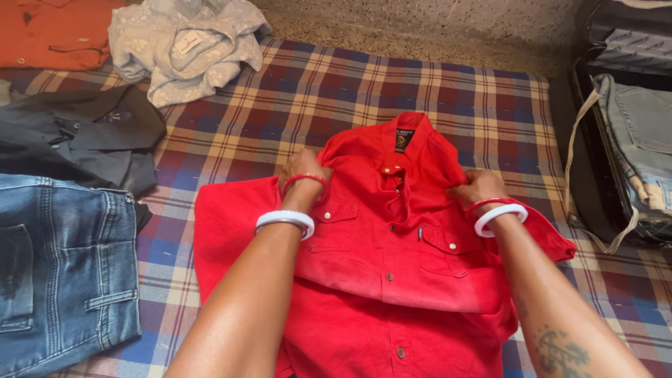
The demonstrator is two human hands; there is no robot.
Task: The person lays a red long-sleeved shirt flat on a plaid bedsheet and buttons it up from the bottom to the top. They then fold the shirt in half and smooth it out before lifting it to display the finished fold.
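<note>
A red button-up shirt (pixel 392 259) lies front-up on a plaid bedsheet (pixel 336 84), collar pointing away from me. My left hand (pixel 305 168) pinches the fabric at the shirt's left shoulder. My right hand (pixel 477 187) grips the fabric at the right shoulder. Both wrists carry red and white bangles. A fold runs across the shirt below the chest pockets.
Folded blue jeans (pixel 63 266) lie at the left edge. A dark garment (pixel 84 136) sits behind them, a pale crumpled shirt (pixel 185 45) and an orange cloth (pixel 52 31) farther back. An open dark bag (pixel 630 154) with denim inside stands at the right.
</note>
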